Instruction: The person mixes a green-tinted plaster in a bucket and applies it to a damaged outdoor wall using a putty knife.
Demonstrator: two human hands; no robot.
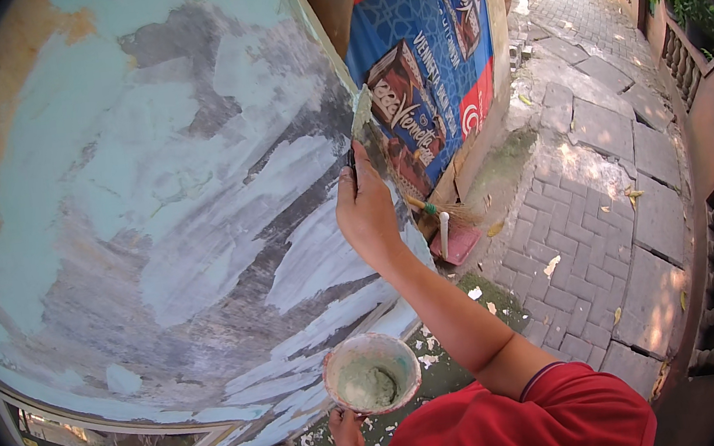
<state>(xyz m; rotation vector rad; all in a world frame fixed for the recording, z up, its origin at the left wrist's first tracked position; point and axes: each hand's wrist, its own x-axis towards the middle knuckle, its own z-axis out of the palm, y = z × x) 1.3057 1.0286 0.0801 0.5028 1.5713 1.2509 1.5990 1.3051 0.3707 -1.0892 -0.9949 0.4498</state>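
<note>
My right hand is raised against the wall's right edge, its fingers closed round a putty knife. Only a dark sliver of that tool shows past the fingers; its blade I cannot make out. Low down, my left hand grips the rim of a round bowl smeared with dried paste. Pale green putty lies inside the bowl. The wall carries uneven light blue-green smears over grey, with a tan patch at the upper left.
Beyond the wall's edge hangs a blue and red printed banner. A broom and a pink dustpan stand below it. Pale flakes litter the ground. A paved path runs along a balustrade; a window sits at lower left.
</note>
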